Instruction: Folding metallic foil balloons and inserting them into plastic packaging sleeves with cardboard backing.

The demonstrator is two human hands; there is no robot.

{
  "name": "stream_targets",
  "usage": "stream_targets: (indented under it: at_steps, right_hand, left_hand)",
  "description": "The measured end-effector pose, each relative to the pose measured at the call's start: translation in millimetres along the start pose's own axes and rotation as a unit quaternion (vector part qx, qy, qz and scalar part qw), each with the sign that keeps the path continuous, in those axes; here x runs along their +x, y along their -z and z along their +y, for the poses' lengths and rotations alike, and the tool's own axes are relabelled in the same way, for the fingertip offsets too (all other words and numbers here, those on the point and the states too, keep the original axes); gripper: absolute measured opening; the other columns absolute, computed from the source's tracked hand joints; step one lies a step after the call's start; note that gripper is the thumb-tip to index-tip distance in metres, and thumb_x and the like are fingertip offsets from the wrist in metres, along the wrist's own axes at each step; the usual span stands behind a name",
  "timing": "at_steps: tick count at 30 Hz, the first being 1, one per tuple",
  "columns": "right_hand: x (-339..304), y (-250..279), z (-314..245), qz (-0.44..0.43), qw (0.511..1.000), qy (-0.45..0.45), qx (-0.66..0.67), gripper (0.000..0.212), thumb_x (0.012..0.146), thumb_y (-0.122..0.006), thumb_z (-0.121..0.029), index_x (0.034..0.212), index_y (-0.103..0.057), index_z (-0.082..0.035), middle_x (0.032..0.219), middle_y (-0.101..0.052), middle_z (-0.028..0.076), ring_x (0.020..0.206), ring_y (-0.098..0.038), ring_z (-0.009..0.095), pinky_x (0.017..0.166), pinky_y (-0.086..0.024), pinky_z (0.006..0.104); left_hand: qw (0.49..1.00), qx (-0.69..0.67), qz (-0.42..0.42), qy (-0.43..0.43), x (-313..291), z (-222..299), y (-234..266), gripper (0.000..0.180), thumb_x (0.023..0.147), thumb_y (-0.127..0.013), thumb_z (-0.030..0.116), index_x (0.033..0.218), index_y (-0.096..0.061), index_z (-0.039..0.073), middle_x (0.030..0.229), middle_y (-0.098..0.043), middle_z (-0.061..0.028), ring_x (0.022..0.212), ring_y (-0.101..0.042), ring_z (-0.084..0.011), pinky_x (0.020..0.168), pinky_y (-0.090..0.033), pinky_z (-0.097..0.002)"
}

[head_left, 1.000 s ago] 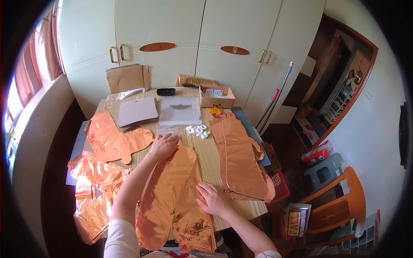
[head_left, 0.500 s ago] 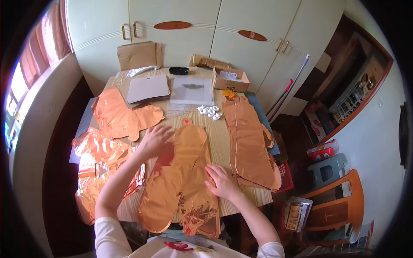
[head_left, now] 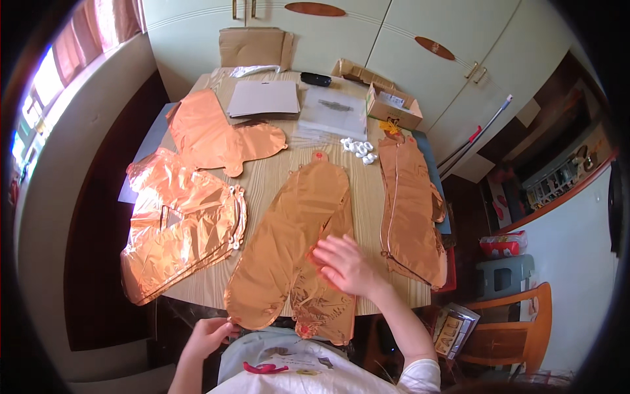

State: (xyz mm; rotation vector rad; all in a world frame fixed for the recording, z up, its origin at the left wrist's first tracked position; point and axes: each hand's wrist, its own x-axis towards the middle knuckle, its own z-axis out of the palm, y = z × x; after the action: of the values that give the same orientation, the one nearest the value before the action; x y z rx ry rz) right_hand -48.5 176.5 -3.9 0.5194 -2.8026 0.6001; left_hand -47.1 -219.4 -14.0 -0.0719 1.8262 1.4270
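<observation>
The left hand (head_left: 211,336) has moved from the far end of the central copper foil piece (head_left: 282,223) to its near-left edge; whether it pinches there cannot be told. The right hand (head_left: 346,266) is flat, fingers extended, over the right half. The foil lies mid-table (head_left: 367,217), far end now uncovered.

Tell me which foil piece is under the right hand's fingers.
The middle foil piece: the right hand's fingers are over it, not the right foil piece or left foil pieces.

cream cabinets (head_left: 348,43), pink curtains (head_left: 108,23) at the window (head_left: 47,84), grey stool (head_left: 518,268) beside a wooden chair (head_left: 504,339)
</observation>
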Motion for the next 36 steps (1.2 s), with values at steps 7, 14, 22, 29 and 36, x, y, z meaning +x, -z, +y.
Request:
stream_targets:
  at_steps: [7, 14, 22, 29, 36]
  right_hand:
    - [3.3, -21.5, -28.1, -0.097, 0.987, 0.125, 0.037, 0.037, 0.084, -0.067, -0.017, 0.121, -0.063, -0.016, 0.136, -0.054, 0.006, 0.132, -0.046, 0.025, 0.112, -0.034, 0.0508]
    - [4.5, -25.8, -27.9, -0.074, 0.99, 0.12, 0.021, 0.027, 0.081, -0.069, -0.017, 0.108, -0.063, -0.016, 0.129, -0.058, 0.005, 0.13, -0.049, 0.023, 0.11, -0.036, 0.0512]
    - [5.2, -26.9, -27.3, -0.039, 0.992, 0.112, 0.048, 0.033, 0.081, -0.068, -0.013, 0.113, -0.061, -0.01, 0.122, -0.06, 0.009, 0.123, -0.053, 0.027, 0.105, -0.042, 0.0472]
    - [5.4, 9.0, -12.9, 0.003, 0.777, -0.27, 0.569, 0.033, 0.099, -0.057, -0.024, 0.123, -0.051, -0.002, 0.099, -0.064, 0.008, 0.087, -0.062, 0.014, 0.078, -0.05, 0.0286]
    - [-14.0, 21.8, -6.9, -0.041, 0.88, -0.292, 0.371, 0.022, 0.091, -0.065, -0.013, 0.109, -0.054, -0.006, 0.082, -0.064, 0.002, 0.074, -0.06, 0.006, 0.064, -0.049, 0.025]
  left_hand:
    - [0.975, -0.21, -0.002, -0.068, 21.9, -14.2, -23.1, 0.016, 0.095, -0.061, 0.011, 0.101, -0.067, -0.002, 0.088, -0.072, -0.0108, 0.075, -0.07, -0.0158, 0.059, -0.051, -0.024]
    - [0.95, -0.263, 0.025, -0.167, 25.1, 0.3, -39.3, 0.01, 0.092, -0.062, 0.006, 0.098, -0.067, -0.001, 0.093, -0.069, -0.0082, 0.081, -0.065, -0.0124, 0.07, -0.052, -0.0252]
    - [0.911, -0.109, -0.004, -0.399, 38.0, 46.1, -74.6, 0.016, 0.078, -0.07, -0.002, 0.075, -0.055, 0.0, 0.137, -0.046, -0.0221, 0.128, -0.047, -0.0298, 0.105, -0.036, -0.0376]
    - [0.818, 0.204, -0.063, -0.534, 62.3, 98.1, -126.9, 0.017, 0.077, -0.072, 0.008, 0.088, -0.063, -0.002, 0.134, -0.048, -0.0276, 0.123, -0.051, -0.0429, 0.102, -0.043, -0.0448]
    - [0.75, 0.31, -0.105, -0.575, 76.4, 105.9, -142.2, 0.03, 0.081, -0.073, 0.026, 0.1, -0.066, 0.004, 0.13, -0.054, -0.0201, 0.122, -0.052, -0.037, 0.1, -0.044, -0.0456]
